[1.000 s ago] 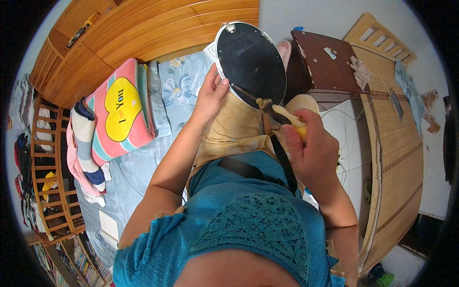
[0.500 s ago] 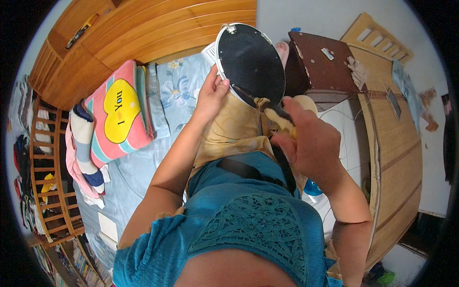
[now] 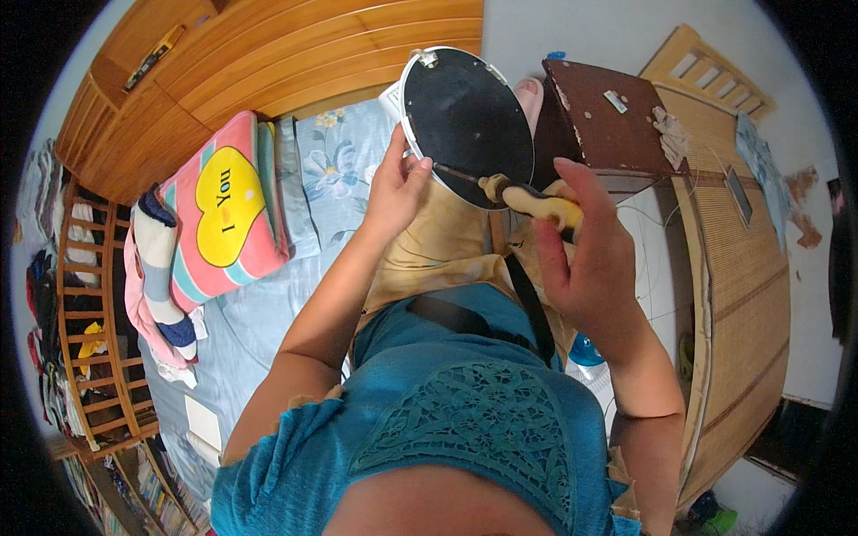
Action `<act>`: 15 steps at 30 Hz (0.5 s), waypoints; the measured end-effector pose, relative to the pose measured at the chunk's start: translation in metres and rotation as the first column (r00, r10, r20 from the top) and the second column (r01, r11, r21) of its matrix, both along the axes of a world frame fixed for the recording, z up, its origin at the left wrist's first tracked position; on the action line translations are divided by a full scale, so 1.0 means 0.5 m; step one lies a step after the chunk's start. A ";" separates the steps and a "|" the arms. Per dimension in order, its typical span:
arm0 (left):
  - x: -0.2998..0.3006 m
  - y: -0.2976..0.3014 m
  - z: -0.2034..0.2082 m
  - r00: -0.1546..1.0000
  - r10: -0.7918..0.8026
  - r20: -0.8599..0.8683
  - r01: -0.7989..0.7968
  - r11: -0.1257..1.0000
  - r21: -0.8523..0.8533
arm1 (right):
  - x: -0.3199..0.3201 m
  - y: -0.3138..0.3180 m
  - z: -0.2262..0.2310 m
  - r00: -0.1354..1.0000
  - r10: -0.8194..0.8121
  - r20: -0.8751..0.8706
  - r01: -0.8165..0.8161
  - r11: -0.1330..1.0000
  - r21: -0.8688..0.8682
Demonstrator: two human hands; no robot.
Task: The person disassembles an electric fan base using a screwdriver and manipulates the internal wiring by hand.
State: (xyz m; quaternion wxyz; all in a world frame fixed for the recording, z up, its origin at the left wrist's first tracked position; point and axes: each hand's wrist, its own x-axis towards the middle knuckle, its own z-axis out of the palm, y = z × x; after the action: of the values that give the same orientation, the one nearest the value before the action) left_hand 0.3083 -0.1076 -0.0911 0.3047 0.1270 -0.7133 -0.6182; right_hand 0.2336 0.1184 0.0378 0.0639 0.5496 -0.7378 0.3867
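My left hand point(image 3: 399, 183) grips the left rim of a round black disc point(image 3: 469, 112) with a thin white edge. Its thumb lies on the rim, and the fingers are behind it. Small pale clips sit along the edge. In my right hand point(image 3: 590, 255) is a screwdriver point(image 3: 541, 207) with a yellow and black handle. The thumb and forefinger are apart around the handle's end. The dark shaft runs left across the lower part of the disc, its tip close to my left thumb. Whether the tip touches the rim cannot be told.
Below the disc are my tan trousers point(image 3: 416, 237). On the bed at left lie a folded pink blanket point(image 3: 255, 210) and a floral pillow point(image 3: 335, 161). A wooden headboard point(image 3: 357, 45) stands behind. To the right are a dark red cabinet point(image 3: 608, 116) and a bamboo mat point(image 3: 742, 339).
The screwdriver and my right hand have shifted slightly right, and the right fingers have loosened around the handle. More of the shaft shows now. My left hand keeps its hold on the disc.
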 end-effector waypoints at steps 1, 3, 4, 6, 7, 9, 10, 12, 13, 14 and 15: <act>0.002 0.007 0.003 0.998 0.011 -0.057 -0.009 1.000 0.028 | -0.008 -0.005 -0.003 0.998 0.059 -0.037 -0.062 0.994 -0.085; 0.005 0.026 0.005 0.985 0.034 -0.171 -0.019 0.996 0.090 | -0.016 -0.013 -0.004 0.987 0.056 -0.152 -0.080 0.984 -0.160; 0.000 0.035 0.002 0.969 0.050 -0.240 -0.033 0.997 0.074 | -0.018 -0.013 -0.005 0.977 0.050 -0.210 -0.092 0.976 -0.197; -0.006 0.046 -0.013 0.926 0.087 -0.367 -0.075 0.996 0.048 | -0.006 -0.006 -0.021 0.999 0.039 0.005 -0.038 0.990 -0.133; -0.002 0.042 -0.019 0.951 0.105 -0.290 -0.140 0.985 -0.101 | 0.000 -0.004 -0.021 0.994 0.021 0.109 -0.010 0.996 -0.094; 0.007 0.031 -0.024 0.974 0.169 -0.148 -0.216 0.887 -0.408 | 0.011 0.003 -0.013 0.954 -0.047 0.297 0.054 0.998 -0.015; 0.009 0.024 -0.022 0.970 0.191 -0.147 -0.240 0.833 -0.499 | 0.010 0.003 -0.011 0.960 -0.048 0.275 0.058 0.998 -0.029; 0.006 0.014 -0.009 0.961 0.230 -0.154 -0.273 0.699 -0.661 | 0.001 -0.002 -0.006 0.993 -0.023 0.114 0.036 0.993 -0.110; 0.008 0.015 0.000 0.959 0.246 -0.143 -0.277 0.701 -0.657 | -0.003 -0.006 -0.005 0.999 -0.001 0.040 0.007 0.990 -0.138; 0.011 0.019 0.013 0.956 0.262 -0.131 -0.282 0.702 -0.654 | -0.007 -0.009 -0.004 0.999 0.018 -0.036 -0.024 0.986 -0.165; 0.014 0.021 0.020 0.953 0.279 -0.119 -0.287 0.703 -0.651 | -0.009 -0.012 -0.003 0.998 0.039 -0.045 -0.046 0.986 -0.158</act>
State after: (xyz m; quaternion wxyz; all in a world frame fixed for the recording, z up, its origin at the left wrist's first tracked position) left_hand 0.3151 -0.0972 -0.0811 0.4250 0.1153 -0.8556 -0.2721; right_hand 0.2292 0.1125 0.0363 0.1145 0.5663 -0.6912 0.4340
